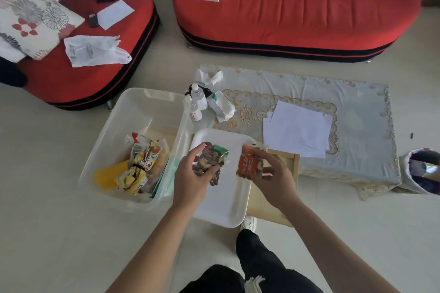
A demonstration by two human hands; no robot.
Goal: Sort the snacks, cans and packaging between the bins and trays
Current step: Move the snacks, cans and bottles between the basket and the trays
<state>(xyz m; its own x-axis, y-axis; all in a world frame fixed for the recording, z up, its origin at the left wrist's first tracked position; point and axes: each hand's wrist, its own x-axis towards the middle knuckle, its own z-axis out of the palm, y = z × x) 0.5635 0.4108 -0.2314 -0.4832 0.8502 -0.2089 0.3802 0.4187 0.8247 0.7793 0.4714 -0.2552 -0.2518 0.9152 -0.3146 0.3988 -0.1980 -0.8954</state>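
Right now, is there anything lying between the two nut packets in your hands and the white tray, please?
Nothing visible does. The left hand holds the green-topped packet over the white tray, the right hand holds the orange packet at its right edge, and the tray's visible surface is bare.

Bin point(123, 112) left, snacks point(140, 169) in it; tray point(228, 207) touching its right, second tray point(262, 204) beyond. I hold one pack point(210, 162) over the tray, a second pack point(248, 165) at its right edge. Papers point(297, 131) on the mat point(357, 102).
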